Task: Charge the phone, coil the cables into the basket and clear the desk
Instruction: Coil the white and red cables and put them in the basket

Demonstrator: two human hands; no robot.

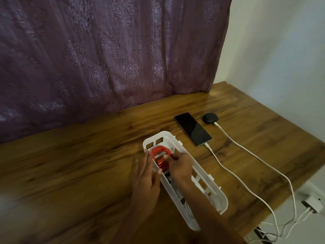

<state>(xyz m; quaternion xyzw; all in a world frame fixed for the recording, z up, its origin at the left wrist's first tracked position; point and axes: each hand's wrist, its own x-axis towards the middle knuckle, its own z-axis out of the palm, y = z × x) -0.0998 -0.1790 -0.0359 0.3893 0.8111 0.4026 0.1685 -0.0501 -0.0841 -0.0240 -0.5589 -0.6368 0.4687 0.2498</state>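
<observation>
A long white plastic basket lies on the wooden desk. A coiled red cable sits in its far end. My right hand reaches into the basket and pinches the red coil. My left hand rests with straight fingers against the basket's left wall. White cables lie deeper in the basket, partly hidden by my right arm. A black phone lies face up to the right, with a white cable plugged into its near end.
A black earbud case sits beside the phone, with a second white cable plugged in. Both cables run off the desk's right edge to a white charger on the wall. A purple curtain hangs behind the desk.
</observation>
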